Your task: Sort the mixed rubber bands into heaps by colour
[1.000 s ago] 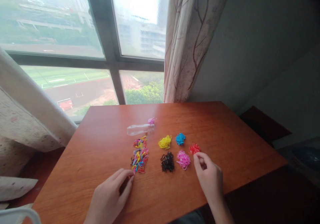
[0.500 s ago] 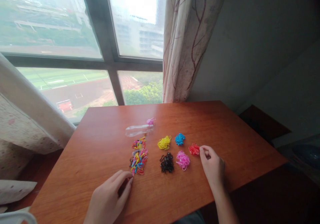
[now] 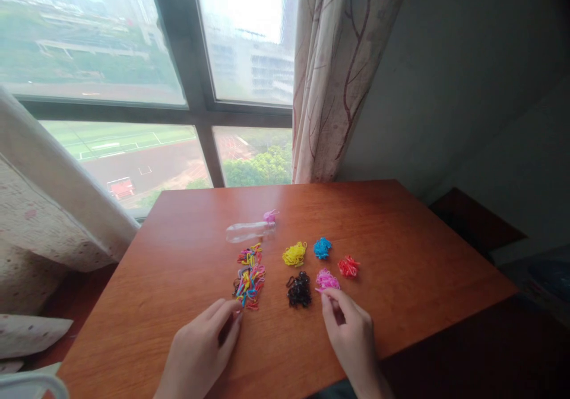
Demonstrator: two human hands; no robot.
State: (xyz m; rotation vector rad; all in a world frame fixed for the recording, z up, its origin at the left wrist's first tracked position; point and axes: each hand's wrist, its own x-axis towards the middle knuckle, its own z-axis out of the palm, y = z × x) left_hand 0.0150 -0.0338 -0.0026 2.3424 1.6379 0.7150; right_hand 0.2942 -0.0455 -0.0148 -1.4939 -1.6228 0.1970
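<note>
Daylight from a large window (image 3: 133, 60) in the upper left of the frame falls on a reddish-brown wooden tabletop (image 3: 401, 238), with a branch-patterned curtain (image 3: 342, 72) hanging at upper centre.

Small elastic hair bands lie in heaps near the middle of the tabletop. A long mixed pile (image 3: 249, 277) of yellow, pink, blue, red and black loops lies left of centre. To its right sit five single-colour heaps in two rows: a yellow pile (image 3: 294, 253), a blue pile (image 3: 322, 247) and a red pile (image 3: 348, 266) behind, and a black pile (image 3: 298, 289) and a pink pile (image 3: 326, 279) in front. All five stand apart from one another. A clear plastic bottle (image 3: 249, 231) with a pink cap lies on its side just beyond the mixed pile.

At lower centre, the left hand (image 3: 200, 351) rests loosely curved and empty, its fingertips on the wood at the near end of the mixed pile. At its right, the right hand (image 3: 351, 333) has thumb and forefinger pinched together at the near edge of the pink pile. Whether a band lies between them cannot be made out.
</note>
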